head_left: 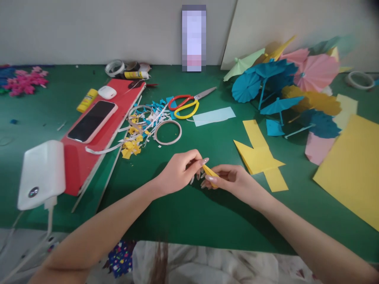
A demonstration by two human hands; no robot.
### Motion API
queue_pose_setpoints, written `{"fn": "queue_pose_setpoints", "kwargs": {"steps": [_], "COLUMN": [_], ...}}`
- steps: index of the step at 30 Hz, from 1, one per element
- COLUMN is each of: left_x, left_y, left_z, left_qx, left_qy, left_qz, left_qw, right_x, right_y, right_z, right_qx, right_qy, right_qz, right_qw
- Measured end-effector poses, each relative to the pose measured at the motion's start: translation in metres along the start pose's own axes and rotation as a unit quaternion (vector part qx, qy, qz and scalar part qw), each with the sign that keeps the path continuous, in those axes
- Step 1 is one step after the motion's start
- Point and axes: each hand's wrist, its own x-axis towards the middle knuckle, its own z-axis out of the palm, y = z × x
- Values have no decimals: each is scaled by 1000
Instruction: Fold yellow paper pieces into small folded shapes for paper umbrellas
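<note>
Between my two hands is a narrow folded piece of yellow paper, held above the green table. My left hand pinches its upper end between thumb and fingers. The lower end sits in the closed fingers of my right hand. To the right lie yellow paper pieces, a strip and a folded pointed shape overlapping. Beyond my hands are scissors with one red and one yellow handle, a pale blue paper strip and a roll of tape.
Paper umbrellas in several colours crowd the back right, near a large yellow sheet. Paper scraps lie left of centre. A phone rests on a red board, with a white power bank and glue stick beside it.
</note>
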Motion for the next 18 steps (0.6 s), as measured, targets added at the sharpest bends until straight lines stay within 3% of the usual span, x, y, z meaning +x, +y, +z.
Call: {"fn": "queue_pose_setpoints", "kwargs": {"steps": [3, 9, 14, 18], "left_x": [1, 3, 3, 12], "left_y": [-1, 0, 9, 25], "left_z": [2, 2, -7, -23], "left_qx": [13, -16, 63, 104], "left_qy": [15, 7, 19, -18], "left_qz": [29, 21, 72, 98], "left_qw": [999, 1000, 995, 990], "right_x": [4, 7, 6, 15], "right_y": [4, 8, -15, -41], "right_z": [2, 7, 2, -7], "right_qx": [-3, -49, -139, -198], "right_qy": [28, 53, 11, -27], "right_qz": [-48, -89, -122, -125], "right_qw": [998, 993, 983, 972]}}
